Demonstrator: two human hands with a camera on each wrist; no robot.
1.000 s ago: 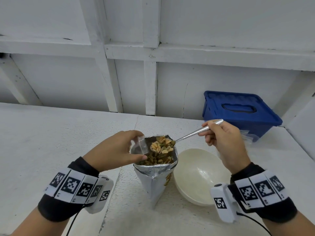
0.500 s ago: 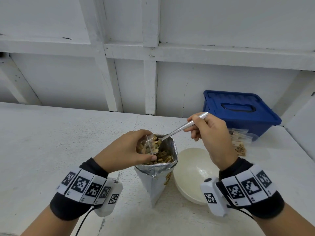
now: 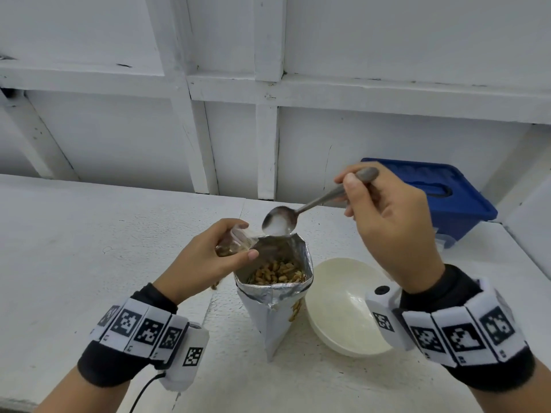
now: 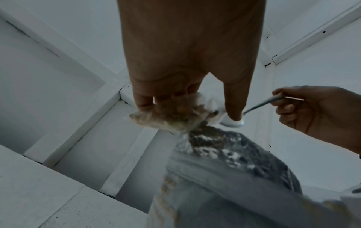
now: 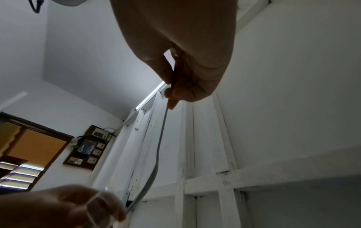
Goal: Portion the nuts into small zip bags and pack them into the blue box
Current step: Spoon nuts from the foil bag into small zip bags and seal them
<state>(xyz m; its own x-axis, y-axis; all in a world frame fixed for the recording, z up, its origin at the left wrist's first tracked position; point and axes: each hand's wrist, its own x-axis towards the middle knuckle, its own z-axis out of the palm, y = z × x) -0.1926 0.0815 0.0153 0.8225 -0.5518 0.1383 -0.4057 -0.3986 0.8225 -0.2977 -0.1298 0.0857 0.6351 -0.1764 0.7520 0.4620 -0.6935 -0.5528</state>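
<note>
No readable writing; left hand (image 3: 205,260) fingers pinch the zip bag (image 3: 235,242), right hand (image 3: 390,231) fingers pinch the spoon (image 3: 280,222).

Both wrists wear black cuffs (image 3: 107,365) ringed by white bands (image 3: 140,327) of square black-and-white markers. A white camera pod (image 3: 186,356) sits inside each wrist; a black cable (image 3: 143,391) trails from the left one.

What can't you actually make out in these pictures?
- Blue box: the head view has the right hand covering its near left part; contents unseen.
- Small zip bag: left hand hides most; fill level unclear.
- Spoon bowl: right wrist view, blurred.
</note>
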